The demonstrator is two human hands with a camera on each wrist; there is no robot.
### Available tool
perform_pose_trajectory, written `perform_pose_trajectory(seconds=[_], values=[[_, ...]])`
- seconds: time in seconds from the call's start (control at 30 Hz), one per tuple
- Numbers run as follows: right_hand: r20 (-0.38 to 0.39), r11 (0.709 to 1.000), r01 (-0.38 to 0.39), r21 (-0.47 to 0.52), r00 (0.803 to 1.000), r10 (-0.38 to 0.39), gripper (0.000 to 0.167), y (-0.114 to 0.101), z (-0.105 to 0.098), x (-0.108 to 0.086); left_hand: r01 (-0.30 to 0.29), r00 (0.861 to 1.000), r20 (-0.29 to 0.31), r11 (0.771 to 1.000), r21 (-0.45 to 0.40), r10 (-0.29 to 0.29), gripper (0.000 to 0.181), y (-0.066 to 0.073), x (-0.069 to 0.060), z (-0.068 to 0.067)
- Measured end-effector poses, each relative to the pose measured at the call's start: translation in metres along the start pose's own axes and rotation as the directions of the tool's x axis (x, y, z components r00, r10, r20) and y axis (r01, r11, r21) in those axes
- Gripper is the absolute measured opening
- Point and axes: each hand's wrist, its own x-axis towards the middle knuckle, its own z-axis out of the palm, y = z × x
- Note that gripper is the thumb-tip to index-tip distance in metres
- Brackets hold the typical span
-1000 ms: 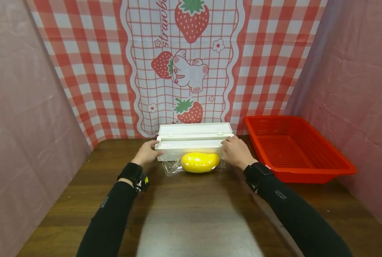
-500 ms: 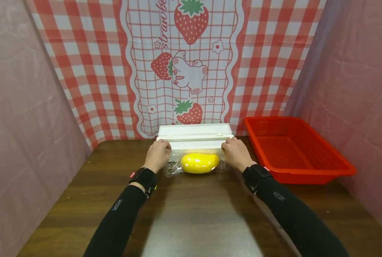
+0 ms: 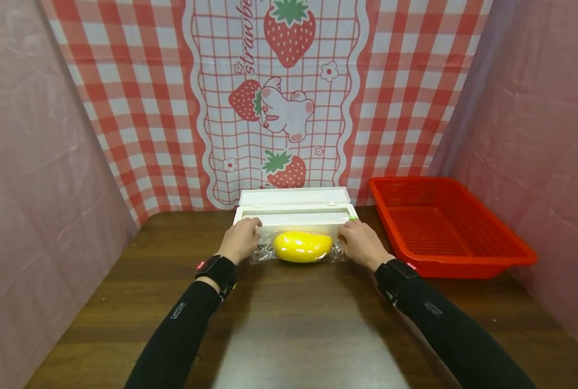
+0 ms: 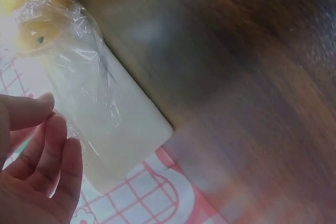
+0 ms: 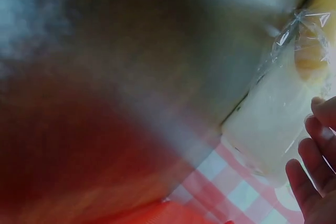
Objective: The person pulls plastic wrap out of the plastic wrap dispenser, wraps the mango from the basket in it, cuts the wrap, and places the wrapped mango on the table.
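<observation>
A long white box (image 3: 296, 220), its lid (image 3: 294, 196) raised behind it, stands at the table's back. In front of it lies a yellow mango (image 3: 302, 247) inside clear plastic wrap (image 3: 264, 251) that runs up the box's front. My left hand (image 3: 240, 239) pinches the wrap between thumb and index finger near the box's left end; the left wrist view shows the wrap (image 4: 100, 87) spread over the box wall. At the other end my right hand (image 3: 362, 243) pinches the wrap's edge, thumb against index finger, the other fingers loosely bent in the right wrist view.
A red plastic basket (image 3: 464, 262) with a perforated bottom stands to the right of my right hand. A checked strawberry cloth (image 3: 158, 124) hangs behind the box. Pink cloth walls (image 3: 51, 205) border the brown wooden table (image 3: 289, 324) on both sides.
My left hand has come right, from the box's left end onto the wrap. My right hand has shifted slightly right and down, and a small green piece at the box's right end now shows.
</observation>
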Motion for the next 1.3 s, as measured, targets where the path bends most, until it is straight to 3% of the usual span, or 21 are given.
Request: perform_pose_trajectory(seconds=[0.17,0.3,0.43,0.5,0.6,0.67,0.77,0.83,0.9,1.0,1.13,1.3], values=[[0.009,0.998,0.055,-0.012,0.998,-0.055,0.007,0.002,0.001,-0.006,-0.021,1.000,0.008,0.999,0.024,0.021,0.008,0.000,-0.002,0.002],[0.027,0.993,0.108,-0.046,0.994,-0.107,0.005,0.004,-0.001,-0.008,-0.023,1.000,0.014,0.999,0.045,0.022,0.006,-0.003,-0.005,0.002],[0.014,0.996,0.078,-0.038,0.997,-0.078,0.002,0.003,-0.006,-0.008,-0.039,0.998,-0.054,0.999,0.031,0.040,0.006,-0.004,-0.007,0.004],[0.008,0.998,0.053,-0.029,0.999,-0.053,0.003,0.001,-0.009,-0.006,-0.077,0.990,-0.112,0.997,0.024,0.080,0.008,-0.002,-0.006,0.006],[-0.005,0.999,0.048,-0.014,0.999,-0.048,0.013,-0.005,-0.011,0.000,-0.174,0.963,-0.205,0.984,0.034,0.177,0.010,0.001,-0.004,0.007],[0.001,0.999,0.052,0.004,0.999,-0.052,0.018,-0.010,-0.013,0.005,-0.215,0.948,-0.228,0.975,0.048,0.220,0.013,0.005,-0.002,0.007],[0.047,0.998,0.039,0.051,0.998,-0.041,0.029,-0.019,-0.014,0.012,-0.243,0.951,-0.187,0.969,0.046,0.247,0.028,0.013,0.001,0.006],[0.108,0.996,0.009,0.085,0.994,-0.019,0.039,-0.025,-0.013,0.017,-0.253,0.959,-0.123,0.967,0.043,0.256,0.041,0.021,0.003,0.006],[0.176,0.993,-0.024,0.116,0.984,0.003,0.052,-0.030,-0.012,0.022,-0.282,0.957,-0.061,0.958,0.047,0.284,0.054,0.029,0.005,0.007],[0.259,0.989,-0.053,0.137,0.966,0.016,0.067,-0.037,-0.009,0.027,-0.344,0.939,0.025,0.936,0.072,0.343,0.070,0.039,0.007,0.010],[0.310,0.988,-0.049,0.147,0.951,0.001,0.077,-0.044,-0.004,0.032,-0.399,0.915,0.113,0.908,0.124,0.387,0.087,0.047,0.007,0.018],[0.340,0.990,-0.037,0.139,0.940,-0.013,0.080,-0.049,0.001,0.035,-0.418,0.905,0.177,0.883,0.213,0.386,0.103,0.053,0.008,0.027]])
